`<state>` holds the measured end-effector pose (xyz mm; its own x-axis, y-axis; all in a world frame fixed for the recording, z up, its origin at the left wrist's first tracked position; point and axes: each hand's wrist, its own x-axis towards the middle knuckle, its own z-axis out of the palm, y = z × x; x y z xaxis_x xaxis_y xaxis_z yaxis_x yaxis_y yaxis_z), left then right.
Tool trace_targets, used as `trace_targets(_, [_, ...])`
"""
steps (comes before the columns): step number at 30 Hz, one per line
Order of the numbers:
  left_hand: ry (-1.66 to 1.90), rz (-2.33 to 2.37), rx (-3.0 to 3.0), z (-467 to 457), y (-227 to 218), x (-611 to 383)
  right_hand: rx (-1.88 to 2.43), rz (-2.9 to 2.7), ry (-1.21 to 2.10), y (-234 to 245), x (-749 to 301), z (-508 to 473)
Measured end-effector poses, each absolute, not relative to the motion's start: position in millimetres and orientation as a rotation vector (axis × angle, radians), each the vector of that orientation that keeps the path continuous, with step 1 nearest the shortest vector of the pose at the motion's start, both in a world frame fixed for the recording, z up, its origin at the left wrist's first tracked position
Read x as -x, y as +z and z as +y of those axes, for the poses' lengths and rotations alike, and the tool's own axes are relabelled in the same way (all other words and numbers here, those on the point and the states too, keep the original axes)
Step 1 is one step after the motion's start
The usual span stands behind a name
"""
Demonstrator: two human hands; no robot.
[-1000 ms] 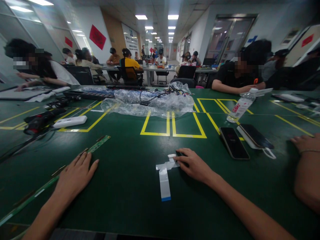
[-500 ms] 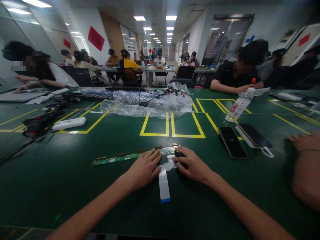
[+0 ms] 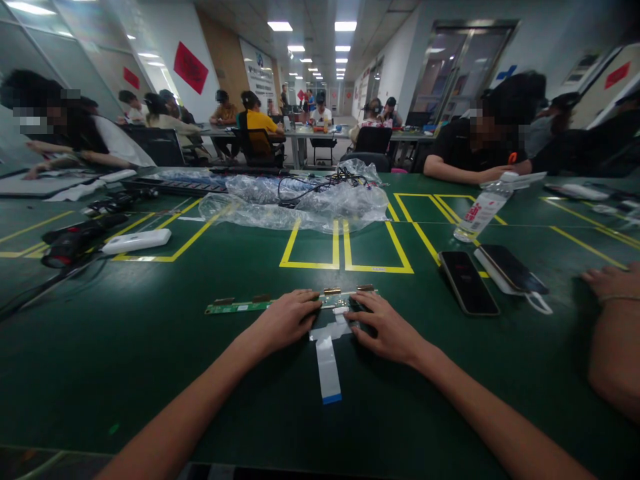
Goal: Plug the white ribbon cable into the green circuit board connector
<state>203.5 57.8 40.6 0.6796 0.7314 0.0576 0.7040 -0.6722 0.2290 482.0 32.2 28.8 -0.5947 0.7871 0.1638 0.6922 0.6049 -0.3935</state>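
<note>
A long, narrow green circuit board (image 3: 239, 307) lies across the table in front of me, with brown tabs along its far edge. A white flat ribbon cable (image 3: 327, 370) with a blue end runs from its right part toward me. My left hand (image 3: 285, 317) rests over the middle of the board, fingers stretched out and flat, covering part of it. My right hand (image 3: 385, 327) lies at the board's right end, its fingers spread on the board and its thumb beside the cable. Hidden under my hands are parts of the board and the cable's joint.
Clear plastic wrap (image 3: 300, 200) with black wires lies ahead. To the right are a phone (image 3: 467, 283), another phone on a white power bank (image 3: 513, 267), a bottle (image 3: 483, 210) and a co-worker's hand (image 3: 607, 283). A white device (image 3: 137, 241) sits left. Other people sit beyond.
The board has shifted to the right and lies straighter. My left hand has slid slightly left, while my right hand has stayed nearly in place at the right end.
</note>
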Motion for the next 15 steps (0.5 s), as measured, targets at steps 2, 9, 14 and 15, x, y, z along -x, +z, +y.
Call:
trace_targets(2, [0.205, 1.133, -2.73, 58.8, 39.8, -203.1, 1.198, -2.512, 0.424, 29.6, -480.7, 31.7])
trace_targets(9, [0.345, 1.053, -2.787, 62.1, 27.1, -218.3, 1.168, -2.51, 0.433, 29.6, -476.1, 31.0])
trace_targets(14, [0.499, 1.047, -2.754, 68.9, 18.9, -222.2, 1.168, -2.513, 0.417, 29.5, -474.7, 29.7])
trace_targets(15, [0.534, 1.045, -2.738, 69.7, 17.6, -222.9, 1.169, -2.515, 0.413, 29.2, -474.8, 29.6])
